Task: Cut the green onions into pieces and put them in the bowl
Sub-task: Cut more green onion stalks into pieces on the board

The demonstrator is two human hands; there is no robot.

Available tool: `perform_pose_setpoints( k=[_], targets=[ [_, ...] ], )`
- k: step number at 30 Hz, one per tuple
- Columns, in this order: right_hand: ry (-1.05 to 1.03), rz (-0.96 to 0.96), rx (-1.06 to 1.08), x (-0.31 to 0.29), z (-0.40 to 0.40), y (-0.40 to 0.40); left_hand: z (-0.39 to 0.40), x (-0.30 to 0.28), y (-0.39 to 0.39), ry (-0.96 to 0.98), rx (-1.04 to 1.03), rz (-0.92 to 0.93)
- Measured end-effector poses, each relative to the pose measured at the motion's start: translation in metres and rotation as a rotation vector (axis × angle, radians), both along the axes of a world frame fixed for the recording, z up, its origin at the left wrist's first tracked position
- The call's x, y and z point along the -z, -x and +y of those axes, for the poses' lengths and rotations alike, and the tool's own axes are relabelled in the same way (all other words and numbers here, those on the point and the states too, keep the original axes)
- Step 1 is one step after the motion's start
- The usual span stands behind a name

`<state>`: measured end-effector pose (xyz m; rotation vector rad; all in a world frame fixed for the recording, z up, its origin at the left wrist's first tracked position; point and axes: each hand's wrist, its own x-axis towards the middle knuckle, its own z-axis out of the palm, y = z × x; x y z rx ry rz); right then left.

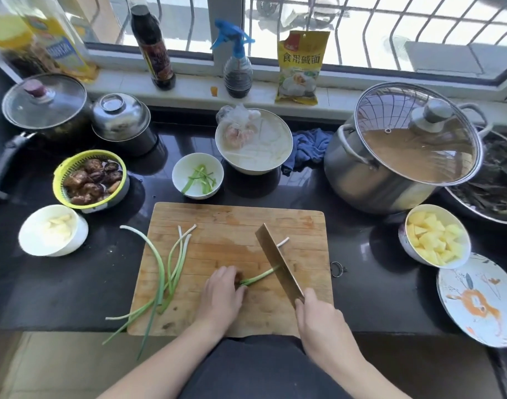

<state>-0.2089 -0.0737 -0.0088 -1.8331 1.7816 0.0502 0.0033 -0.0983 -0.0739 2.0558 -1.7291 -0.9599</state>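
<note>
Gripping the cleaver [278,262] by its handle, the right hand [318,318] sets the blade across a green onion stalk [259,276] on the wooden cutting board [232,220]; the left hand [222,292] curls its fingers over that stalk's other end. More green onions [163,272] lie on the board's left side, overhanging the dark surface [367,283]. Beyond the board, the small white bowl [178,174] holds a few green pieces [200,178]

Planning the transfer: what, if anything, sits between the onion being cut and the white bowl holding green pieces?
Nothing visible does. The green onion lies on the cutting board, and the white bowl stands just beyond the board's far edge; bare board and counter lie between them.
</note>
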Motion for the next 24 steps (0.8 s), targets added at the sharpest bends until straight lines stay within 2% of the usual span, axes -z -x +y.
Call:
perform_pose_setpoints(
  k=[3, 9, 11, 17, 24],
  targets=[
    [-0.02, 0.024, -0.086, 0.007, 0.011, -0.003, -0.001, -0.001, 0.0, 0.008, -0.007, -0.014],
    [-0.044, 0.122, -0.083, 0.021, 0.016, -0.019, -0.004, -0.002, 0.001, 0.045, 0.033, -0.059],
    [-0.102, 0.101, -0.036, 0.024, 0.011, -0.026, -0.007, 0.0, 0.001, 0.035, 0.051, -0.074],
    [-0.096, -0.011, 0.041, 0.027, -0.016, -0.048, -0.009, -0.001, 0.0, 0.008, 0.1, -0.093],
    [-0.073, -0.073, 0.052, 0.021, -0.004, -0.016, -0.013, -0.007, -0.008, -0.069, 0.069, -0.105]
  ],
)
